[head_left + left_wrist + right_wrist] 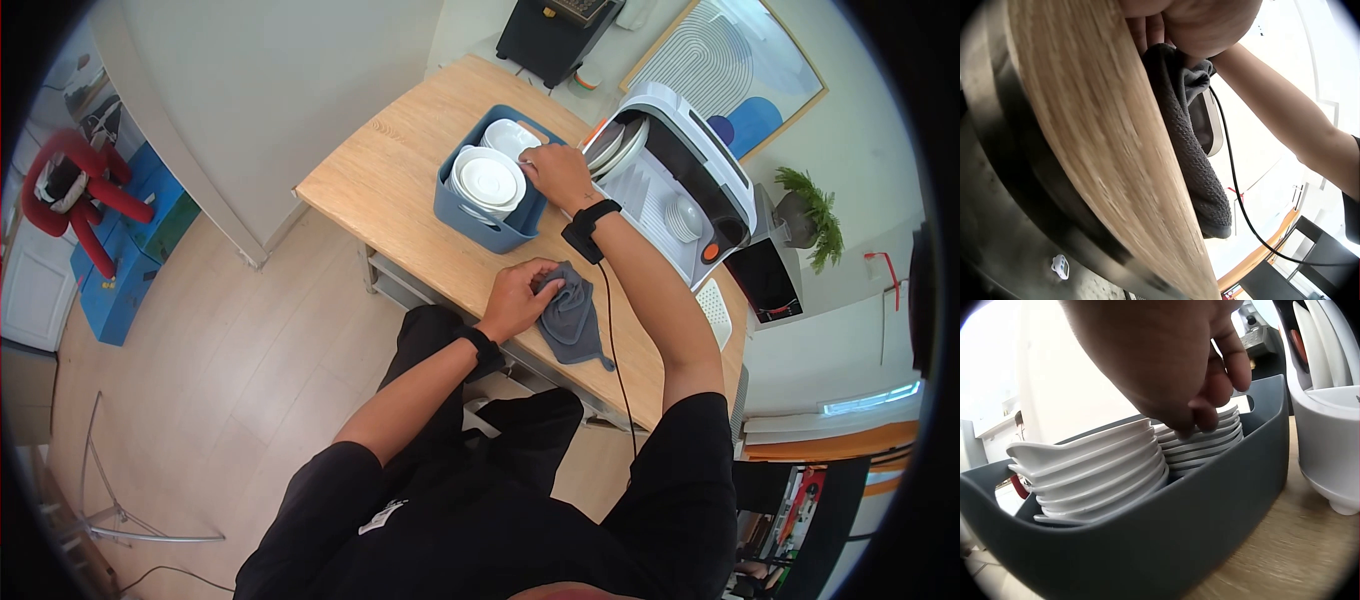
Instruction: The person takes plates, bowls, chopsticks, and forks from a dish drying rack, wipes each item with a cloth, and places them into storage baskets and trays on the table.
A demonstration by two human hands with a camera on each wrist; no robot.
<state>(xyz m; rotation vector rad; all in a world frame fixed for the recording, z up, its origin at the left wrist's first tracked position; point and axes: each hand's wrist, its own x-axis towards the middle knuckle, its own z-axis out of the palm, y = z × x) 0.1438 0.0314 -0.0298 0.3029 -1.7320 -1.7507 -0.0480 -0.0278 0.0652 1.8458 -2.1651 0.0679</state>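
Observation:
A blue-grey basket (478,232) on the wooden table holds two stacks of white bowls. My right hand (560,176) is over the rear stack (508,137); in the right wrist view the curled fingertips of the hand (1204,387) are at the top rims of the smaller stack (1204,447), beside the larger stack (1100,472). Near the table's front edge my left hand (514,300) pinches a grey cloth (572,318), which lies partly spread on the tabletop. The left wrist view shows the cloth (1188,150) hanging below the fingers of the hand (1204,25).
A white dish rack (660,215) with plates and small bowls stands right of the basket. A white perforated tray (714,312) lies farther right. A black cable (617,360) runs from the right wristband past the cloth. A black machine (555,40) stands behind the table.

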